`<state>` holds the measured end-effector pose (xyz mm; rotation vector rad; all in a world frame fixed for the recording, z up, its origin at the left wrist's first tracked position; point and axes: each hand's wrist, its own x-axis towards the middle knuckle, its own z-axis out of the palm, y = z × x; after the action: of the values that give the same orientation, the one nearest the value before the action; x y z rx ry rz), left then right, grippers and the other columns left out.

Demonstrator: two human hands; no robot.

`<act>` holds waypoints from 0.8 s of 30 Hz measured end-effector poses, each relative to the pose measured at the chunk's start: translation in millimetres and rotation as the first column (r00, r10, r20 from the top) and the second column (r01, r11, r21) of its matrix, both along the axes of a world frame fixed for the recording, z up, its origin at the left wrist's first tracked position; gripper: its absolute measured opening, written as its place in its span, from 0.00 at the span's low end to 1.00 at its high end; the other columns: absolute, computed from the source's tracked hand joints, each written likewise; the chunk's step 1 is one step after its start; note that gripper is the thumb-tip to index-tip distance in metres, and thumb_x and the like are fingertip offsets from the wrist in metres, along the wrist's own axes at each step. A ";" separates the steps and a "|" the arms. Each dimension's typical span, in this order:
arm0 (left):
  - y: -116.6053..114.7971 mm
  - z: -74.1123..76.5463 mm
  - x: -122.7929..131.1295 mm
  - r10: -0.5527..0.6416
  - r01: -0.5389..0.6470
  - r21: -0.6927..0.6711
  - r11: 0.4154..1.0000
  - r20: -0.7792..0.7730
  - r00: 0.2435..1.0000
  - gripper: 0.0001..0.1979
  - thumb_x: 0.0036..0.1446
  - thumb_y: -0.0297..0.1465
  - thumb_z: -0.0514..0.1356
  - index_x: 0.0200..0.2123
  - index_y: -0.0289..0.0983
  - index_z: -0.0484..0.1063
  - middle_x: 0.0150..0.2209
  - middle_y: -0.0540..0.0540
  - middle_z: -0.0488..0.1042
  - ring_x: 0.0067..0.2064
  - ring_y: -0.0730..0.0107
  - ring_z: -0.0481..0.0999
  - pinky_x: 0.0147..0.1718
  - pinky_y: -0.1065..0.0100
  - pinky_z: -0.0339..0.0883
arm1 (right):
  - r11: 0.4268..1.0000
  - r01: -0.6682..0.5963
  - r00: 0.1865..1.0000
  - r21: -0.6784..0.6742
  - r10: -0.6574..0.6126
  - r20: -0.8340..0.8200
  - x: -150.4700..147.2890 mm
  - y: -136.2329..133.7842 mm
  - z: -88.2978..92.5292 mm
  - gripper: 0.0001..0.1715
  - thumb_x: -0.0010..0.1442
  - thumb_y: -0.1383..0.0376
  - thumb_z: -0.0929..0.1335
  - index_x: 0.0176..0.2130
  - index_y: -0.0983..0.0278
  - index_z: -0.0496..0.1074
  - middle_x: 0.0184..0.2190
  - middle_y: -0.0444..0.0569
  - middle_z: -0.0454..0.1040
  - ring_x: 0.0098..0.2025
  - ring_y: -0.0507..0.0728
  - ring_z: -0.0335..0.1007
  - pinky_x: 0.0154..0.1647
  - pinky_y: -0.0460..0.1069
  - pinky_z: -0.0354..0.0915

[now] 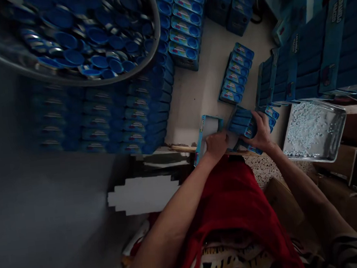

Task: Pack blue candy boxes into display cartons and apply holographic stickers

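Note:
My left hand (pixel 216 145) is closed on an open blue carton (pixel 200 140) with a pale inside, at the table's front edge. Just right of the carton, my right hand (pixel 261 131) grips a bunch of small blue boxes (pixel 241 121), tilted and pressed together, fingers over their right end. More of these small blue boxes (pixel 271 114) lie behind and below the right hand, partly hidden by it. Farther back on the table stands a row of the same small boxes (pixel 236 73) with printed tops.
At the upper left is a large metal bowl (pixel 155 26) of blue-and-silver round pieces. Stacked blue boxes (pixel 132 113) fill the left; more cartons (pixel 309 49) stand at right. A clear tray (pixel 339 131) holding small pale pellets sits right of the table (pixel 190 95). Cardboard boxes (pixel 342 160) lie lower right.

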<state>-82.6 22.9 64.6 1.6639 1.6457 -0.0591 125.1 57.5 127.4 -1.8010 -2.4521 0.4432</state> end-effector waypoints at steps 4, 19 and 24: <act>3.8 -3.1 -3.3 -0.067 0.067 0.097 0.993 0.004 0.998 0.14 0.69 0.29 0.55 0.45 0.33 0.82 0.50 0.31 0.80 0.55 0.45 0.78 0.52 0.54 0.67 | 1.000 -0.003 0.994 -0.023 0.006 0.108 -11.6 1.2 -4.1 0.59 0.57 0.49 0.74 0.76 0.66 0.53 0.66 0.66 0.60 0.67 0.73 0.59 0.69 0.67 0.64; 14.4 18.4 -15.5 -0.035 0.014 0.160 0.987 0.128 0.991 0.11 0.71 0.30 0.58 0.45 0.36 0.82 0.50 0.33 0.79 0.54 0.47 0.77 0.54 0.51 0.71 | 0.997 -0.070 0.958 0.025 0.060 0.282 -40.1 53.6 23.4 0.61 0.65 0.39 0.70 0.80 0.66 0.47 0.79 0.73 0.45 0.80 0.84 0.42 0.72 0.80 0.53; -18.2 7.5 -77.7 0.312 -0.320 0.393 0.862 0.085 0.946 0.18 0.71 0.33 0.59 0.60 0.38 0.77 0.63 0.30 0.72 0.65 0.40 0.69 0.66 0.43 0.62 | 0.954 -0.214 0.975 0.212 0.196 0.102 -134.8 164.3 21.6 0.55 0.72 0.38 0.62 0.81 0.63 0.41 0.81 0.64 0.40 0.83 0.77 0.32 0.76 0.78 0.46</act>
<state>-160.3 4.6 72.0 1.6483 1.9937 0.4905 -9.7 221.8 149.1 -1.5139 -2.6325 0.1022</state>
